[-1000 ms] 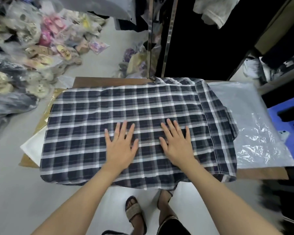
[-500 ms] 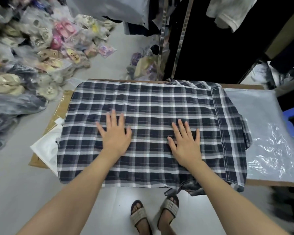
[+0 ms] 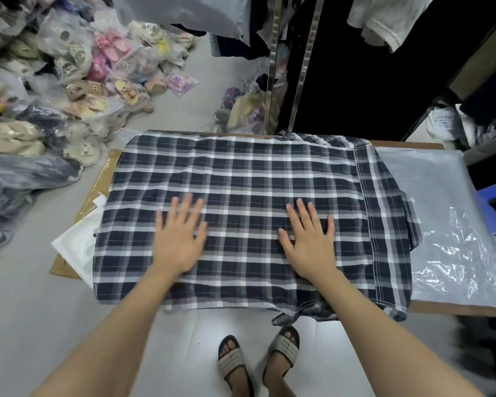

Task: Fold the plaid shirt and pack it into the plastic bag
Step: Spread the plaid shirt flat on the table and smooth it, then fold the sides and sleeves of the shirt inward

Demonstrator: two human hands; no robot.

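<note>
Smoothing comes first: the plaid shirt (image 3: 249, 202) lies spread on the counter (image 3: 407, 144), beside the plastic bag (image 3: 453, 224). Left hand (image 3: 178, 239) and right hand (image 3: 309, 242) press flat, fingers open, holding nothing — push outward gently. The near hem looks bunched, maybe.

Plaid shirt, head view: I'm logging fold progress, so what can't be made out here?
- Plaid shirt, head view: its underside, including any buttons or collar, faces down.
- Table: mostly covered by the shirt and plastic bag.
- Left hand, right hand: palms pressed flat, hidden.
- Bag's opening: indistinguishable, film too glossy.
- White sheet: mostly under the shirt.
</note>
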